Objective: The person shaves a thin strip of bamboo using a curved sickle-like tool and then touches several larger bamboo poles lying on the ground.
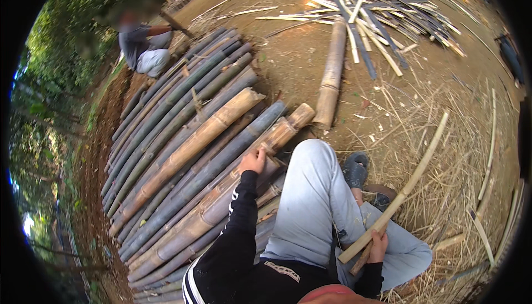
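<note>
My left hand rests on a tan bamboo pole in the pile to my left. Its fingers are curled in near the pole's end; what they may hold is hidden. My right hand, low over my bent leg, is closed on a long, pale bamboo strip. That strip slants from my lap up to the far right. Under it, by the same hand, lies a short brown piece of wood; I cannot tell whether it is a handle or another strip.
Grey, green and tan bamboo poles lie side by side at left. One thick pole lies ahead, by a heap of split strips. Shavings cover the ground at right. Another person crouches beyond the pile.
</note>
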The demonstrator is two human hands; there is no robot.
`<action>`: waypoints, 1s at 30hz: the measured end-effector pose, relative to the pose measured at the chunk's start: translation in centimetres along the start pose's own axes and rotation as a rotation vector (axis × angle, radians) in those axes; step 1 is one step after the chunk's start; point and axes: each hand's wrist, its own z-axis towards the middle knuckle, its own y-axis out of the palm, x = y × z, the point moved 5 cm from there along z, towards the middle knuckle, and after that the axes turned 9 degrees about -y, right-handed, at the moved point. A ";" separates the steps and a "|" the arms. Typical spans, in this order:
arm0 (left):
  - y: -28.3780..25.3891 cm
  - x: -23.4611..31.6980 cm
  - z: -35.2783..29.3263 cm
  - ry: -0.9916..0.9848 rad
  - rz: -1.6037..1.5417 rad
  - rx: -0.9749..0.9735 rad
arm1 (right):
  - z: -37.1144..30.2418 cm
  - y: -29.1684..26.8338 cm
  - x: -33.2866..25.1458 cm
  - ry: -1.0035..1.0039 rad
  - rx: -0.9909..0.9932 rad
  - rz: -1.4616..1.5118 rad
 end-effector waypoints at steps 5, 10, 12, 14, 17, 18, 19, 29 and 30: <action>-0.5 0.2 -0.3 -0.012 -0.010 -0.019 | 0.3 -0.1 0.2 -0.009 -0.014 0.016; -0.5 0.4 -0.3 -0.009 -0.024 -0.011 | 0.2 -0.1 0.1 -0.023 -0.004 0.014; -0.4 0.4 -0.3 -0.004 -0.023 -0.002 | 0.1 -0.1 0.0 -0.025 -0.001 0.012; -0.4 0.4 -0.3 0.001 -0.034 0.002 | 0.0 0.0 -0.2 -0.022 -0.004 0.009; -0.4 0.3 -0.2 0.000 -0.030 -0.005 | 0.1 0.1 -0.3 -0.017 -0.008 0.001; -0.4 0.3 -0.2 -0.001 -0.030 -0.005 | 0.1 0.1 -0.3 -0.018 -0.012 -0.004; -0.3 0.3 -0.1 0.001 -0.028 -0.003 | 0.1 0.1 -0.3 -0.020 -0.016 -0.010; -1.3 0.8 -1.2 0.228 -0.345 0.328 | -0.4 0.8 -1.4 0.025 -0.008 0.103; -2.2 2.1 -2.8 0.376 -0.400 0.420 | -0.4 1.2 -2.0 0.012 -0.004 0.141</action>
